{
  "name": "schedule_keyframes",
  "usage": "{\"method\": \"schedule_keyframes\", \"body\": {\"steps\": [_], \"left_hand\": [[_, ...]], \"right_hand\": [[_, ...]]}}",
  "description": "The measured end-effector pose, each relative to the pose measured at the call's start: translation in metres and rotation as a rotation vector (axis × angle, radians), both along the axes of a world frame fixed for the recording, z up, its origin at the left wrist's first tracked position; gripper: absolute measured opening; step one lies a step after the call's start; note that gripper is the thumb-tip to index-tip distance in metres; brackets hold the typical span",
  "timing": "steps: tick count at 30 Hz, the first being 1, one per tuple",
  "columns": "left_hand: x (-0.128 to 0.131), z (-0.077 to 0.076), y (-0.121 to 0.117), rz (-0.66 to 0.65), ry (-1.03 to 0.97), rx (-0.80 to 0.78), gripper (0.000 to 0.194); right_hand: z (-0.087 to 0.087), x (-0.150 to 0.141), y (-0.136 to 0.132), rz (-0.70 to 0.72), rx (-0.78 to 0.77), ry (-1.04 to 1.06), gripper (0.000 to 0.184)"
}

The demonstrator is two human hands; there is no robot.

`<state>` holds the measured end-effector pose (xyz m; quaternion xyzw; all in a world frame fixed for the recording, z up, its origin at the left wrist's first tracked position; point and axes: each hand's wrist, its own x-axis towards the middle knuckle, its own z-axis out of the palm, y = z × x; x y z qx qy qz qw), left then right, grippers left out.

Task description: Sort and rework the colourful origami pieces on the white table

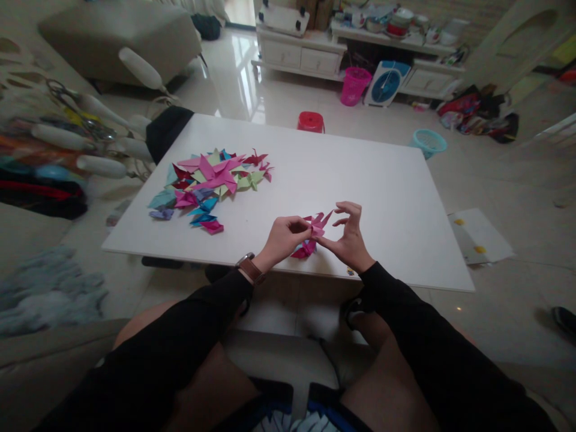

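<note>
A pink origami crane [318, 222] is held just above the front part of the white table [373, 180]. My left hand [283, 239], with a watch at its wrist, is closed in a pinch on the crane's left side. At the crane's lower right, the thumb of my right hand [353, 245] touches the paper, while its other fingers are raised and spread apart. Beneath the crane lies a magenta folded paper piece [305, 249], partly hidden by my left hand. A pile of folded paper cranes [215, 174] in pink, green, blue, red and purple covers the table's left side.
Beyond the table's far edge stands a red stool [311, 122]. A light-blue basket [429, 143] is by the far right corner. Farther back are a pink bin [355, 86] and a blue-and-white fan [386, 84]. A lamp with several white arms [105, 144] stands at the left.
</note>
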<state>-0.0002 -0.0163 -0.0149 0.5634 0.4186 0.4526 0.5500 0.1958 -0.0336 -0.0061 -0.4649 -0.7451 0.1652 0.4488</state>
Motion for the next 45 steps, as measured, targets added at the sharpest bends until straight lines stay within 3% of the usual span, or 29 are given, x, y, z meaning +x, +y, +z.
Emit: {"method": "schedule_keyframes", "body": {"steps": [8,13,18,25,33,40,45], "left_hand": [[-0.001,-0.001,0.0,0.012,-0.007,0.012,0.023],[-0.002,-0.003,0.001,0.041,0.006,0.014,0.026],[-0.001,0.0,0.0,0.094,0.01,0.034,0.025],[-0.001,0.006,-0.004,0.164,0.016,0.064,0.023],[0.003,0.008,-0.009,0.085,0.0,0.075,0.029],[0.004,0.011,-0.011,0.049,-0.02,0.052,0.032],[0.003,0.011,-0.012,0.038,-0.05,0.009,0.035]], "right_hand": [[0.003,0.001,0.002,-0.038,0.033,0.028,0.065],[0.011,0.005,-0.001,0.038,0.101,0.024,0.04],[0.015,0.007,-0.006,0.062,0.225,-0.136,0.052],[0.01,0.002,-0.004,-0.059,0.423,-0.198,0.019],[0.017,0.0,-0.005,0.011,0.546,-0.154,0.025],[0.019,-0.001,-0.008,0.067,0.491,-0.117,0.024],[0.014,-0.002,-0.008,0.087,0.536,-0.096,0.035]]}}
